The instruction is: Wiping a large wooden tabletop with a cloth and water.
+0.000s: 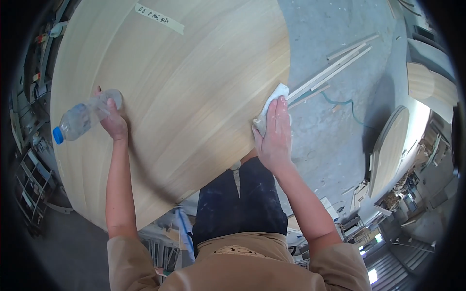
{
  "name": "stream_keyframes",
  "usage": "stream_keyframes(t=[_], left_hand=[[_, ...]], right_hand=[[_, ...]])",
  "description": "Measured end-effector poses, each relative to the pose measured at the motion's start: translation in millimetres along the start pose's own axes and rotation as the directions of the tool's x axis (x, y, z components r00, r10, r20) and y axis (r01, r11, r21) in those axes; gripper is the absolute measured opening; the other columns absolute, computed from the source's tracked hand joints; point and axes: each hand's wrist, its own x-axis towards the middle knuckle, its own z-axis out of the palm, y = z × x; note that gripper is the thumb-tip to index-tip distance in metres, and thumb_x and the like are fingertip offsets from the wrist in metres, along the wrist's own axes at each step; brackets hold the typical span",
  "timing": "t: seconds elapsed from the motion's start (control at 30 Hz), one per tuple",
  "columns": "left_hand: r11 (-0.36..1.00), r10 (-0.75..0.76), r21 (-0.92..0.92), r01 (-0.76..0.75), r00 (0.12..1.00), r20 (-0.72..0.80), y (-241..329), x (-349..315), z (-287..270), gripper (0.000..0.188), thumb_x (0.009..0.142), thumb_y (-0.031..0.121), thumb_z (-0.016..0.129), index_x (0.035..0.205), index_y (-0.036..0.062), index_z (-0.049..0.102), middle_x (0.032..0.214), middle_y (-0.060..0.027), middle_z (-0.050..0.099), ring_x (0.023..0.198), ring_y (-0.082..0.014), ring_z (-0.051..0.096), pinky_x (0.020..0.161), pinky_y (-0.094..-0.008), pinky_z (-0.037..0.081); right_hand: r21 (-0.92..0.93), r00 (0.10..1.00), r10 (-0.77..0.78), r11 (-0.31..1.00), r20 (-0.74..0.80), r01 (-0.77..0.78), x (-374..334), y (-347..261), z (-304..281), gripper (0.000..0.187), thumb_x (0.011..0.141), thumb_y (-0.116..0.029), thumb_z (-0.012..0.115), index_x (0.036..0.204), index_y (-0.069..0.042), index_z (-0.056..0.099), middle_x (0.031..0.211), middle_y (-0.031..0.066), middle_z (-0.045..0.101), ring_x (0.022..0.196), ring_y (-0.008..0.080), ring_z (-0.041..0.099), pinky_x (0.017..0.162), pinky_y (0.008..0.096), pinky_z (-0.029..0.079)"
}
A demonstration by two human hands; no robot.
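A large pale wooden panel (194, 87) with a curved outline spreads in front of me. Over its left part, my left hand (114, 119) grips a clear plastic bottle (80, 121) around its body, tilted so the blue cap points down and left. At the panel's right edge, my right hand (275, 133) presses a white cloth (277, 92) against the wood, fingers stretched forward over it. Whitish dust or residue coats the back of that hand. A strip of masking tape (159, 19) with handwriting is stuck near the panel's far edge.
Several thin wooden strips (335, 68) lie on the grey floor to the right, with a green hose or cord (357, 114) near them. Further right stands a rounded wooden panel (391, 150). A metal rack (34, 182) is at the far left.
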Motion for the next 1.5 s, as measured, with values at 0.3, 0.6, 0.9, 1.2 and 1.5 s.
stream_keyframes(t=[0.3, 0.6, 0.9, 1.2, 1.5], left_hand=[[0.995, 0.092, -0.043, -0.091, 0.996, 0.019, -3.6, 0.4, 15.8, 0.053, 0.101, 0.029, 0.062, 0.141, -0.0047, 0.049, 0.158, -0.0244, 0.045, 0.148, -0.0366, 0.04, 0.124, -0.046, 0.025], [0.992, 0.082, 0.096, -0.087, 0.996, 0.045, 3.7, -3.1, 0.5, 0.052, 0.096, 0.025, 0.067, 0.138, -0.0019, 0.052, 0.158, -0.022, 0.046, 0.148, -0.0367, 0.04, 0.124, -0.0455, 0.025], [0.983, 0.079, 0.167, -0.083, 0.996, 0.029, 13.8, 0.1, 3.5, 0.052, 0.088, 0.025, 0.076, 0.129, -0.0008, 0.059, 0.15, -0.0247, 0.054, 0.146, -0.0429, 0.043, 0.121, -0.0495, 0.032], [0.951, 0.167, 0.253, -0.177, 0.984, 0.062, 15.3, 7.3, 14.2, 0.051, 0.089, 0.028, 0.075, 0.129, -0.001, 0.06, 0.148, -0.0243, 0.055, 0.143, -0.0422, 0.045, 0.12, -0.0493, 0.031], [0.952, 0.152, 0.261, -0.16, 0.987, 0.05, 2.4, 0.1, 2.5, 0.053, 0.091, 0.033, 0.073, 0.131, -0.0001, 0.06, 0.149, -0.0229, 0.054, 0.141, -0.0408, 0.047, 0.12, -0.0499, 0.03]], right_hand=[[-0.231, 0.88, -0.321, 0.94, -0.35, 0.251, 256.3, 10.7, -29.6, 0.071, 0.096, -0.035, 0.067, 0.148, 0.008, 0.043, 0.156, 0.0275, 0.044, 0.146, 0.0447, 0.039, 0.122, 0.0504, 0.031], [-0.131, 0.976, -0.159, 0.981, -0.15, 0.14, 99.2, -23.5, 8.3, 0.082, 0.092, -0.03, 0.074, 0.155, 0.008, 0.037, 0.161, 0.0307, 0.037, 0.15, 0.0483, 0.034, 0.124, 0.0559, 0.026], [-0.254, 0.912, -0.25, 0.952, -0.327, 0.17, 221.2, 6.0, -15.5, 0.073, 0.095, -0.032, 0.071, 0.149, 0.009, 0.043, 0.155, 0.0333, 0.043, 0.145, 0.0479, 0.042, 0.121, 0.0509, 0.034], [-0.354, 0.874, -0.34, 0.911, -0.347, 0.213, 264.3, 12.7, -26.2, 0.072, 0.096, -0.037, 0.068, 0.146, 0.01, 0.046, 0.152, 0.0351, 0.045, 0.143, 0.0492, 0.043, 0.119, 0.0514, 0.036], [0.033, 0.996, -0.08, 0.996, 0.041, 0.078, -27.9, -57.1, 51.5, 0.087, 0.084, -0.021, 0.073, 0.157, 0.006, 0.035, 0.163, 0.0308, 0.034, 0.153, 0.0484, 0.029, 0.125, 0.0581, 0.022]])
